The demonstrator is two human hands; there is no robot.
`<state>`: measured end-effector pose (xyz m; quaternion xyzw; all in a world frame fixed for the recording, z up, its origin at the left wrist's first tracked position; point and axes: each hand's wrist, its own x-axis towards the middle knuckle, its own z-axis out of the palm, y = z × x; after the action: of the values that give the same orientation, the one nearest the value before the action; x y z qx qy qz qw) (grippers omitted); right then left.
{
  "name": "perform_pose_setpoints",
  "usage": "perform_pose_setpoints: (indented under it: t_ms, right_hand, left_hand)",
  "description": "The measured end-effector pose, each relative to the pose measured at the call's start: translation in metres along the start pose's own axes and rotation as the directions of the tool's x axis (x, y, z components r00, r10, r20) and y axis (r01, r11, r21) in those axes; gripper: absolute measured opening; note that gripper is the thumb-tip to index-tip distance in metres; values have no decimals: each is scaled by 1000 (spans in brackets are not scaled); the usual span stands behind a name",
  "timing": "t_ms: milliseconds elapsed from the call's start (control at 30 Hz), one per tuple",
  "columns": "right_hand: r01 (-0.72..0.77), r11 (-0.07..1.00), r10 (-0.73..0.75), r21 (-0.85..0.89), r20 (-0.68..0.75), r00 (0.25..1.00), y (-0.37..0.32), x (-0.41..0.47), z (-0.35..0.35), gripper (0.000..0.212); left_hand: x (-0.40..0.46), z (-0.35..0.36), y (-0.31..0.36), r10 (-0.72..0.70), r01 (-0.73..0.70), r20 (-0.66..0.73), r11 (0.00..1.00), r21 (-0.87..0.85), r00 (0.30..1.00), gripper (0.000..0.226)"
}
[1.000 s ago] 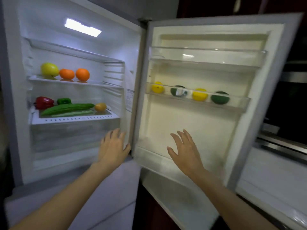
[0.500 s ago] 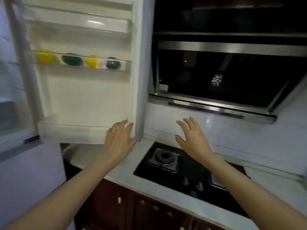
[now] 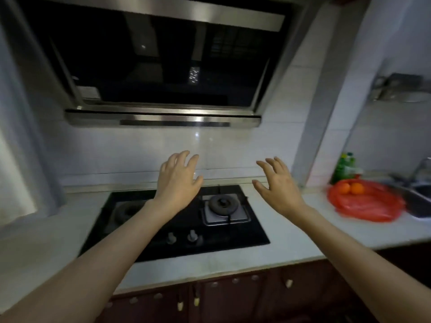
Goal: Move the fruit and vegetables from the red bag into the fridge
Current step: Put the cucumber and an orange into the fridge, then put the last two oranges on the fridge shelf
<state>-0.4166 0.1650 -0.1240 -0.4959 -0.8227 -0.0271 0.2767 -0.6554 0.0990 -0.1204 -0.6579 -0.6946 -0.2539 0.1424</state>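
Note:
The red bag [image 3: 366, 203] lies crumpled on the white counter at the right, beside the sink. Two oranges [image 3: 352, 188] show in its open top. My left hand [image 3: 178, 180] hovers over the black stove, fingers spread and holding nothing. My right hand [image 3: 277, 185] is raised over the stove's right edge, also spread and holding nothing, well left of the bag. The fridge door's edge [image 3: 25, 145] is only a blurred white slab at the far left; the fridge's inside is out of view.
A black two-burner gas stove [image 3: 177, 220] is set into the white counter [image 3: 291, 238] below a steel range hood [image 3: 163, 66]. A green bottle [image 3: 345, 167] stands behind the bag. A sink [image 3: 419, 201] and tap are at the far right. Dark cabinets run below the counter.
The view has swung right from the open fridge to the stove and counter; the red bag has come into sight. Both hands stay open and have moved right with the view.

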Motion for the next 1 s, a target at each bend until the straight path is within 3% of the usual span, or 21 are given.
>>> perform_pose_setpoints:
  t_ms: [300, 533, 800, 1000]
  right_hand:
    - [-236, 957, 223, -167, -94, 970, 100, -21, 0, 51]
    - [-441, 851, 429, -285, -106, 897, 181, -74, -7, 55]
    - [-520, 738, 518, -429, -134, 845, 300, -127, -28, 56]
    - [-561, 717, 566, -412, -126, 815, 397, -151, -53, 53]
  left_hand:
    - [65, 114, 79, 252, -232, 144, 962, -143, 957, 55]
    - [78, 182, 168, 397, -342, 236, 908, -243, 887, 54]
    - [85, 247, 315, 534, -451, 275, 836, -313, 800, 54]
    - [94, 286, 426, 549, -465, 302, 830, -309, 779, 54]
